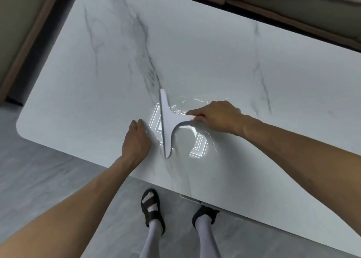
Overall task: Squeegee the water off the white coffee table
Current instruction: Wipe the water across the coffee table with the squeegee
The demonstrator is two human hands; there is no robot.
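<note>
Atop the coffee table [195, 53], right fingers [195, 112] around squeegee [167, 121] handle, left fingers [136, 125] seemingly flat.

The coffee table [195, 53] top is white marble-look stone with grey veins, smooth and glossy enough to mirror a lamp. The white squeegee [167, 125] looks matt and smooth, perhaps plastic or silicone. Water [184, 139] glistens. The floor [48, 179] is grey, satin, stone-patterned tile.

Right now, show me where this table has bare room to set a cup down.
Bare: the far half of the table toward the sofa, and the left end between the left hand and the rounded corner. Crowded: the near middle, where the right hand grips the squeegee over the water.
</note>
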